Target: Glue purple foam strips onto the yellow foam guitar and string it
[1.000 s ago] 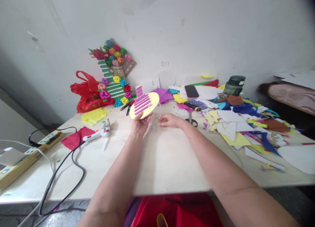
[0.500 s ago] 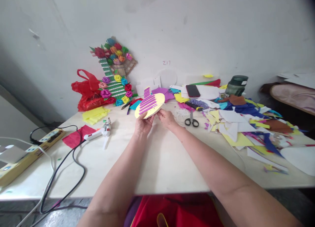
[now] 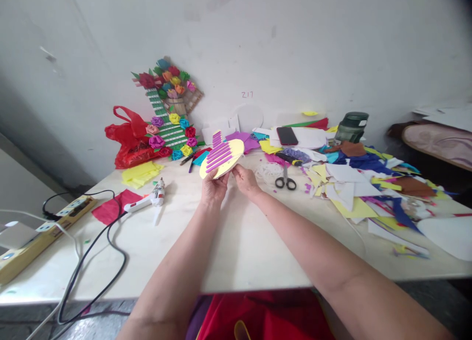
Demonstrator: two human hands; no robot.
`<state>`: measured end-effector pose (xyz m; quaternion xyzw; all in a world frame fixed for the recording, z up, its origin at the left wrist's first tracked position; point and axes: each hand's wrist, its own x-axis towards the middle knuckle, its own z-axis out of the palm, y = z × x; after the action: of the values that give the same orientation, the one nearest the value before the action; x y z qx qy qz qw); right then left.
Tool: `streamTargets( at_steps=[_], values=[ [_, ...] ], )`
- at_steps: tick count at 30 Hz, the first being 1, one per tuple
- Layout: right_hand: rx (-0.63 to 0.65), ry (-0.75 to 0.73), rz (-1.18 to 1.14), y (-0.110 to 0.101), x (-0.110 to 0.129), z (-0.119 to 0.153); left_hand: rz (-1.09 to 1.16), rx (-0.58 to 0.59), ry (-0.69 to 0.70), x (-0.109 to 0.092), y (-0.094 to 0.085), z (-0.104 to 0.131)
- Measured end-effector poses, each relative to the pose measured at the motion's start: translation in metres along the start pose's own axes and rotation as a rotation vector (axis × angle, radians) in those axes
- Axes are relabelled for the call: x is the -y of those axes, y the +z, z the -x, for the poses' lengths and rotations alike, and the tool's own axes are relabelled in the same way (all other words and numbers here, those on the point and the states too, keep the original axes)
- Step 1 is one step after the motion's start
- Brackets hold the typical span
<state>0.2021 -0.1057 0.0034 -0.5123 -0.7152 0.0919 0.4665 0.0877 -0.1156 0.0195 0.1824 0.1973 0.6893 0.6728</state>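
Above the middle of the table I hold a yellow oval craft piece (image 3: 233, 147) with raised purple strips across it and a narrow striped part sticking up at its top. It is tilted, its striped face turned upward. My left hand (image 3: 214, 186) is closed on its lower left edge, thumb on the front. Fingers of my right hand (image 3: 245, 178) close on the lower right edge, partly hidden behind the piece. A white glue gun (image 3: 149, 198) rests on the table to the left, and black-handled scissors (image 3: 285, 182) lie to the right of my hands.
A power strip (image 3: 47, 227) with cables lies at the left. Behind stand a red plastic bag (image 3: 129, 138) and a flower-decorated green craft (image 3: 173, 128). Paper scraps (image 3: 354, 178), a phone (image 3: 287, 135) and a dark green bottle (image 3: 352, 127) occupy the right side.
The whole view has shifted slightly. Both hands keep their grip on the craft piece, which is held in nearly the same pose.
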Motion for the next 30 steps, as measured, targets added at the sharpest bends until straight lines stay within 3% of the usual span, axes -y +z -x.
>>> streamTargets(
  at_steps=[5,10,16,23,30],
  values=[
    [0.027,-0.032,-0.002,0.007,-0.013,0.005,0.070,-0.005,0.054,-0.006,0.004,0.001],
    [0.014,-0.012,-0.089,0.005,-0.027,0.002,0.019,0.032,0.089,-0.010,-0.004,-0.006],
    [0.136,-0.038,-0.106,-0.008,-0.033,-0.004,-0.043,0.045,0.081,-0.007,-0.015,-0.012],
    [0.266,0.136,0.078,-0.028,-0.028,-0.005,-0.077,0.094,0.073,-0.007,-0.017,-0.013],
    [0.476,0.257,0.387,-0.044,-0.035,-0.012,-0.028,0.170,0.061,-0.010,-0.019,-0.017]
  ],
)
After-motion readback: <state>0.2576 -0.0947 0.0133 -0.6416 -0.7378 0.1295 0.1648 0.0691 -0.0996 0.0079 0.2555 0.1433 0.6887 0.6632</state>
